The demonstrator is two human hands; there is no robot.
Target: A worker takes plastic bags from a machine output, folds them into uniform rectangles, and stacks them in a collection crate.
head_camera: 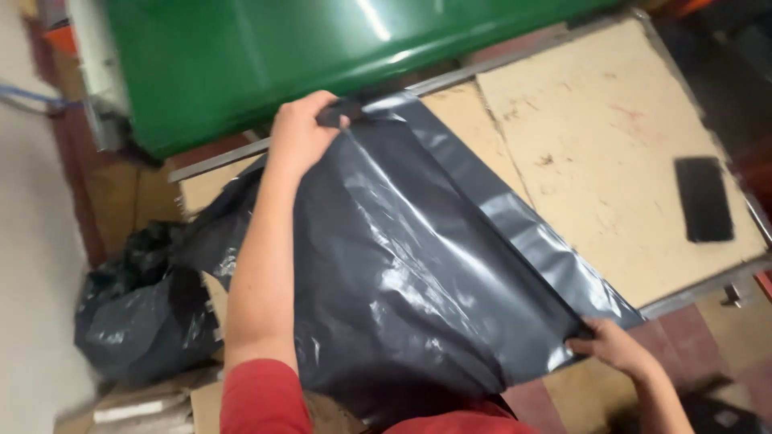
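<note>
1. Cardboard sheets (619,153) cover a metal-framed work table (700,291), with a green bin (265,56) at its far edge and a dark flat phone-like slab (704,198) lying on the right of the cardboard.
2. I hold a dark grey plastic bag (410,265) stretched slantwise over the table's near corner.
3. My left hand (301,133) is closed, pinching the bag's far top edge near the bin.
4. My right hand (613,347) pinches the lower right corner between thumb and fingers, just off the table edge.
5. To do this well, I judge both pinches should stay firm and the film taut and even, so it neither slips nor bunches.
6. A crumpled black bag (137,309) sits low on the left, well apart from my hands.
</note>
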